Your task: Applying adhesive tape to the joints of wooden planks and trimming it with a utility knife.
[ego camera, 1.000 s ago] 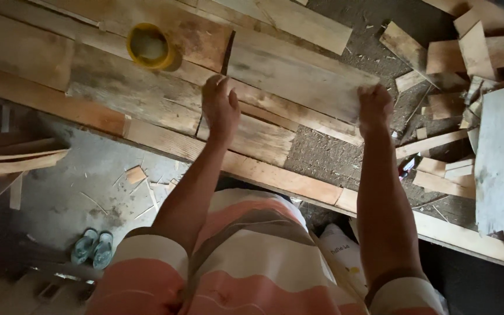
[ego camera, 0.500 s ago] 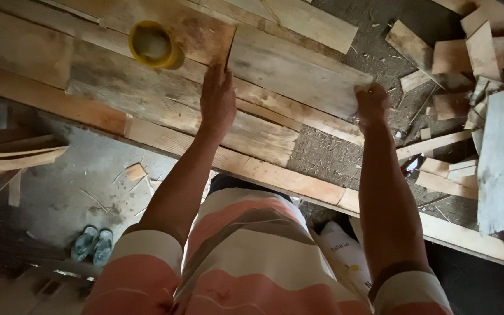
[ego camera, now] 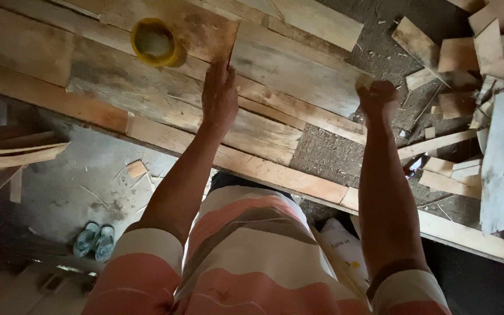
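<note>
My left hand (ego camera: 219, 93) lies flat, fingers together, on a wide weathered plank (ego camera: 287, 73) of the rough wooden bench, its fingertips at the edge of a darker brown board (ego camera: 199, 26). My right hand (ego camera: 377, 96) is curled over the right end of that same plank, gripping its edge. A yellow round tub (ego camera: 156, 42) stands on the boards just left of my left hand. Both forearms reach out from my striped shirt.
A long narrow beam (ego camera: 275, 175) runs along the bench's near edge. Several loose offcuts and planks (ego camera: 485, 105) are piled on the dirt floor at the right. A pair of green sandals (ego camera: 94, 240) lies on the floor lower left. Stacked boards (ego camera: 13, 151) jut in from the left.
My left hand has slid further away across the plank towards the brown board. My right hand has kept its hold on the plank's end.
</note>
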